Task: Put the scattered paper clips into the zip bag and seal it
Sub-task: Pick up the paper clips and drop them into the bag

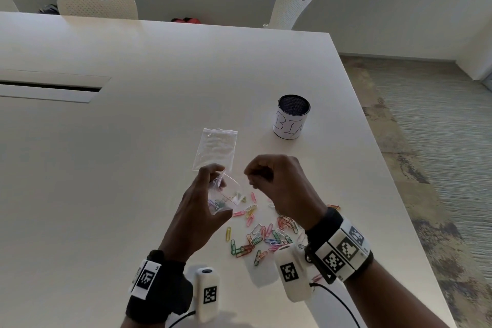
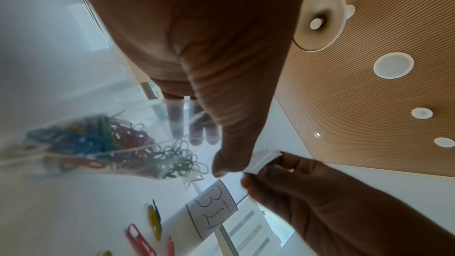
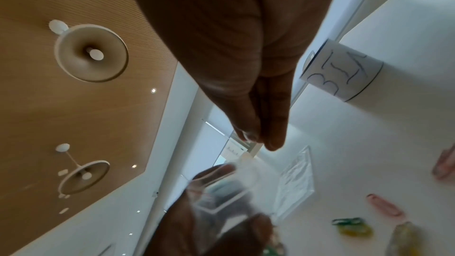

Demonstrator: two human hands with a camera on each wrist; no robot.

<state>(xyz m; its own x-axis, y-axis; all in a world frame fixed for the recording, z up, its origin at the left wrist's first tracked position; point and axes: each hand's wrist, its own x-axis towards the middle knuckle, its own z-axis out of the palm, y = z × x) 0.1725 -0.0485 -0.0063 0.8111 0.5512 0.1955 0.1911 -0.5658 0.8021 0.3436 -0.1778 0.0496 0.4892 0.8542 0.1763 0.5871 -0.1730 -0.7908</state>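
Note:
My left hand [image 1: 217, 192] holds a small clear zip bag [image 1: 226, 196] just above the table, thumb on the near side and fingers behind it. The bag's mouth is open toward my right hand. In the left wrist view, several coloured paper clips [image 2: 98, 143] lie bunched in the bag. My right hand [image 1: 251, 178] hovers beside the mouth, thumb and fingertips [image 3: 273, 143] pinched together on something small and pale that looks like a clip. Several loose coloured clips [image 1: 262, 237] lie scattered on the white table [image 1: 133, 168] under my right wrist.
A second, empty zip bag [image 1: 216, 150] lies flat just beyond my hands. A white cup marked "BIN" [image 1: 292, 120] stands at the back right. The table's right edge [image 1: 372, 141] is close. A cable slot [image 1: 50, 86] lies far left, and chairs [image 1: 97, 2] stand at the far side.

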